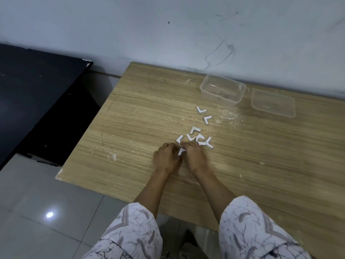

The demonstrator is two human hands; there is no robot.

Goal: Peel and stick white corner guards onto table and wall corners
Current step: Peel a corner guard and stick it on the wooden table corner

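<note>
Several white L-shaped corner guards [195, 130] lie scattered on the wooden table [130, 128], from the middle toward the back. My left hand [167, 157] and my right hand [194, 156] meet over the table's middle, and both pinch one white corner guard [181, 151] between them. Only a small white part of that guard shows between the fingers. A few more guards [204, 142] lie just beyond my right hand's knuckles.
A clear plastic container [223, 90] stands at the back by the white wall [168, 34], with its clear lid [273, 102] beside it on the right. A dark table [28, 86] stands to the left. The wooden table's near left corner [58, 175] is chipped.
</note>
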